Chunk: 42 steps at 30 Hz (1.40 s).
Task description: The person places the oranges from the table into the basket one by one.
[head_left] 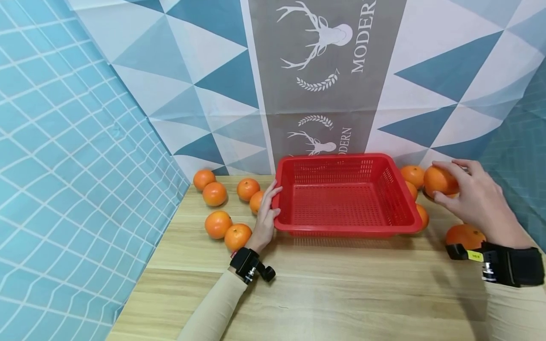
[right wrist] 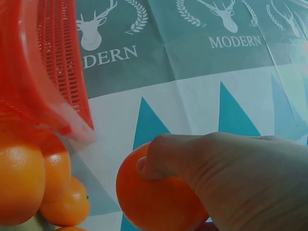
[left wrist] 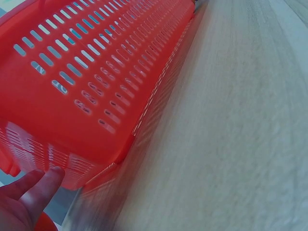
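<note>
A red plastic basket (head_left: 341,230) with slotted walls stands near the back of the wooden table, nothing inside it. My left hand (head_left: 265,222) holds its left end, fingertips over the rim; in the left wrist view, two fingers (left wrist: 45,187) lie against the outer end wall. To the right of the basket, my right hand (head_left: 479,194) grips an orange (head_left: 438,180), with the thumb pressed on its side in the right wrist view. Several oranges (head_left: 413,176) crowd the basket's right wall, and another orange (head_left: 465,236) sits below the right wrist.
Left of the basket lie several loose oranges (head_left: 214,194), one pair close beside the left wrist. A patterned cloth (head_left: 213,71) covers the back wall, and a blue checked sheet (head_left: 77,189) hangs on the left. Wooden table (head_left: 332,293) stretches in front of the basket.
</note>
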Each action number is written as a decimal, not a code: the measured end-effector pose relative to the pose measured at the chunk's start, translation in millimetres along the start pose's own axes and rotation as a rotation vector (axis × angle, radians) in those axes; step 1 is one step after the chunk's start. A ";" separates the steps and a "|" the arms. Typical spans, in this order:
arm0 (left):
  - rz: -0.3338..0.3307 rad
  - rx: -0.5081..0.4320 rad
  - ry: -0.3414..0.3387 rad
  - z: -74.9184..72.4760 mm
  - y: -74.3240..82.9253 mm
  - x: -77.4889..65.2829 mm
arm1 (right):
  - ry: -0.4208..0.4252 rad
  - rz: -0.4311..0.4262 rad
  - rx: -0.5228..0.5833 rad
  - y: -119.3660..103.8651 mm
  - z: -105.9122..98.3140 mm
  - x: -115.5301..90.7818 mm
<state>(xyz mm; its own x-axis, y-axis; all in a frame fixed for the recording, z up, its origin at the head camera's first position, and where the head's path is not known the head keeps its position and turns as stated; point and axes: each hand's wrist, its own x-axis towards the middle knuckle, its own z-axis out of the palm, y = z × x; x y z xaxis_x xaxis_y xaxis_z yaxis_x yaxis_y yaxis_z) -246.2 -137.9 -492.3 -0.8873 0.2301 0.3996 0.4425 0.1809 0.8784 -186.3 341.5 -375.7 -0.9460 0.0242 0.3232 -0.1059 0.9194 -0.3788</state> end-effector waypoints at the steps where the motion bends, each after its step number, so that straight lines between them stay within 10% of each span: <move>1: 0.003 -0.001 0.001 0.1 0.2 0.1 | 0.002 -0.005 0.001 -0.8 -0.7 0.5; 42: 0.004 0.004 0.002 0.1 -1.3 1.0 | -0.104 -0.188 0.045 -82.2 3.0 61.3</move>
<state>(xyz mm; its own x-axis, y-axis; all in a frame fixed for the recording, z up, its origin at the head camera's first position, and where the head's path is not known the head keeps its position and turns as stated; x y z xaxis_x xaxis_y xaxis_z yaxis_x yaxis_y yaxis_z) -247.6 -137.8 -493.0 -0.8858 0.2286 0.4039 0.4467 0.1838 0.8756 -236.5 266.2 -327.3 -0.9346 -0.1892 0.3013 -0.2951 0.8853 -0.3593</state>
